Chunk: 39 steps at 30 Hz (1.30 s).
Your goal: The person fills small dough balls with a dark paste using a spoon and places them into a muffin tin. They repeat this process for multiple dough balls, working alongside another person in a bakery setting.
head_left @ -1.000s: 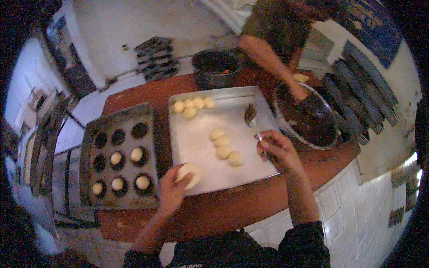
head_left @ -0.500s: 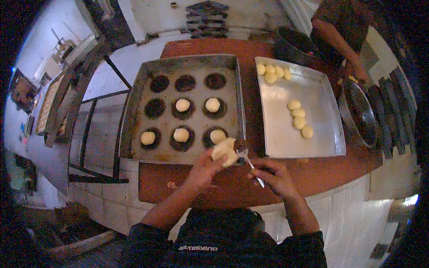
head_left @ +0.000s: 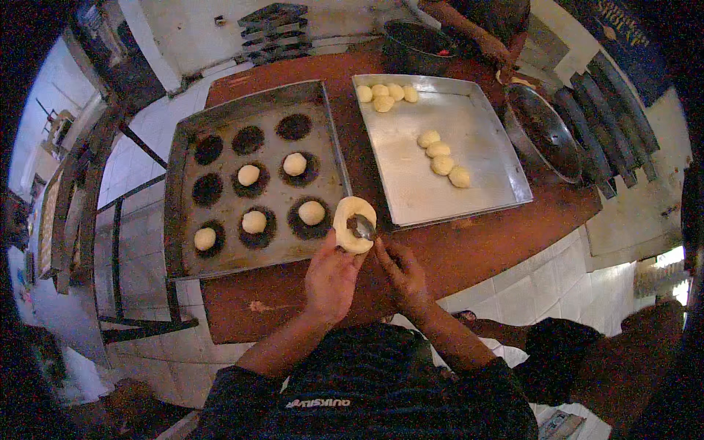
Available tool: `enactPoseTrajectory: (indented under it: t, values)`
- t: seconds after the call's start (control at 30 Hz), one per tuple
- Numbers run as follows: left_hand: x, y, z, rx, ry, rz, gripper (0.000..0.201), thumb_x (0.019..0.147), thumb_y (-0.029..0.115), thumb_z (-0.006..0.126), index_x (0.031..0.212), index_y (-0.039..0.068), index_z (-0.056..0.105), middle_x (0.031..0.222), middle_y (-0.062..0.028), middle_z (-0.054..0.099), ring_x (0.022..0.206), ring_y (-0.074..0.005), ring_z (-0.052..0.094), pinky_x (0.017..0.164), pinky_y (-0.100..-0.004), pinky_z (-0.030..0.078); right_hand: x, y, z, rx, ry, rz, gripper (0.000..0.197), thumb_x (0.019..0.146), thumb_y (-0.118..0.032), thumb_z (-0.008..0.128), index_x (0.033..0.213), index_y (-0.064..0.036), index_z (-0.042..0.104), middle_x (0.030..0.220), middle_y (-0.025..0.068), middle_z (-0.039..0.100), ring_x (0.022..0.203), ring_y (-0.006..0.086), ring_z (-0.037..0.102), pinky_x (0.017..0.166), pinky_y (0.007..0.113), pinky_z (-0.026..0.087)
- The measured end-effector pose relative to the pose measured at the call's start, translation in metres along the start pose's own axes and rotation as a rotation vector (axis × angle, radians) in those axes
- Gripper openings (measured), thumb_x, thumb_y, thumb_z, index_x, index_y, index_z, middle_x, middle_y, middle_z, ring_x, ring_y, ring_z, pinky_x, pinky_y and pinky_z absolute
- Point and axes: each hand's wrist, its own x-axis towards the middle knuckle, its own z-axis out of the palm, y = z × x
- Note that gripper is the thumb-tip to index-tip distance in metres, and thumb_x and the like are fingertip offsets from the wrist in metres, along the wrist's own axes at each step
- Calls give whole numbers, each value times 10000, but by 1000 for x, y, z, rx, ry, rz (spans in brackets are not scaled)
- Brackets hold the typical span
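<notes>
A flattened round of pale dough lies on my left hand, its fingers curled under and around it. My right hand grips a metal spoon, whose bowl rests in the middle of the dough against some dark filling. Most of the spoon's handle is hidden by the right hand. Just beyond my left hand stands a dark-stained baking tray with round black patches, several of them bearing dough balls.
A shiny metal tray with several dough balls sits at the right on the red-brown table. Beside it are a metal basin and a black pot. A co-worker's hand works at the basin; another person's limbs appear lower right.
My view has swung right. The spoon has come down onto the dough, which now faces up in my left hand. A person has come into view at the lower right.
</notes>
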Motion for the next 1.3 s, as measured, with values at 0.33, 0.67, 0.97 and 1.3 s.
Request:
enactPoseTrajectory:
  t: [0.33, 0.67, 0.97, 1.3]
  values:
    - [16, 14, 21, 39, 5, 8, 566, 852, 61, 492, 1409, -18, 432, 1414, -121, 514, 1338, -264, 471, 1133, -423, 381, -67, 49, -12, 0, -123, 50, 614, 802, -9, 721, 1388, -52, 542, 1187, 206, 612, 983, 366, 638, 830, 415, 549]
    - [-15, -24, 56, 433, -299, -111, 687, 894, 7, 506, 1529, -11, 244, 1528, -140, 376, 1399, -253, 395, 1160, -398, 331, 35, 17, -108, 178, -10, 10, 768, 697, -284, 841, 1399, -146, 560, 1213, 97, 561, 1126, 327, 469, 1009, 467, 396]
    - [-10, -15, 81, 908, -266, 125, 422, 1025, 167, 490, 1402, -10, 417, 1370, -163, 523, 1266, -234, 511, 1069, -361, 412, 38, 3, -104, 575, 64, 223, 316, 733, -169, 804, 1028, -65, 761, 997, 48, 663, 1025, 243, 556, 906, 402, 424]
    - [6, -20, 65, 692, 17, -238, 377, 1059, 364, 454, 1171, 24, 571, 1033, -97, 650, 953, -178, 633, 866, -312, 513, 22, -7, -96, 80, 58, -31, 400, 800, -168, 755, 1185, -103, 670, 1106, 82, 638, 1090, 261, 560, 904, 418, 447]
